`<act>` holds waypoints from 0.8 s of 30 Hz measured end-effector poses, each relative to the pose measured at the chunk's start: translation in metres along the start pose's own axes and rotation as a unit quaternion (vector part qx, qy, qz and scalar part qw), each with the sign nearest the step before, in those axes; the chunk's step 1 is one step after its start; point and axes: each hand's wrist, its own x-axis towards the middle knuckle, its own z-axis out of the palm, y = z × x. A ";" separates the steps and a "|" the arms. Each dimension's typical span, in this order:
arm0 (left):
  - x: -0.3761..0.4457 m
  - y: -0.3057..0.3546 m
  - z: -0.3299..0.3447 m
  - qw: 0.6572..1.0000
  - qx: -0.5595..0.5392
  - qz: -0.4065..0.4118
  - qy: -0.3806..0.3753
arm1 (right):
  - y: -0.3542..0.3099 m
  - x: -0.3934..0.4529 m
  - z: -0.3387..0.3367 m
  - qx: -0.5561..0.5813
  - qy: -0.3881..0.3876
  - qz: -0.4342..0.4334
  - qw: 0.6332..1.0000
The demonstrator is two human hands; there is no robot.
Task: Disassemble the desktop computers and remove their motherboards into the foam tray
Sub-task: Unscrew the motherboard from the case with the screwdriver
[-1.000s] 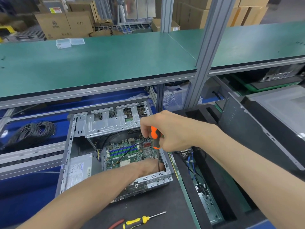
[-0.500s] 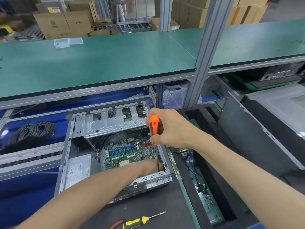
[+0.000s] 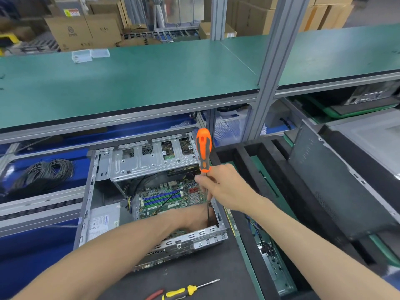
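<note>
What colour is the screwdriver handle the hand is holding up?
Orange with grey strips; the screwdriver shows clearly in the head view.

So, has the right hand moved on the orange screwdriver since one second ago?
Yes. The right hand has slid down from the handle of the orange screwdriver to its shaft, so the handle now stands bare against the drive cage.

An electronics workshop (factory-like): green-matted workbench point(image 3: 151, 79), aluminium frame posts point(image 3: 272, 68), stacked cardboard boxes point(image 3: 82, 31) behind.
</note>
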 end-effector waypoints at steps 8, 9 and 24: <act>-0.018 -0.048 -0.028 0.996 0.005 -0.092 0.013 | -0.005 0.020 0.006 0.059 0.116 -0.014 0.991; -0.022 -0.055 -0.029 0.993 -0.022 -0.106 0.035 | -0.004 0.021 0.008 0.055 0.121 -0.015 0.991; -0.053 -0.047 -0.032 0.452 -0.880 0.032 0.143 | 0.006 0.030 0.026 0.042 0.126 0.004 0.991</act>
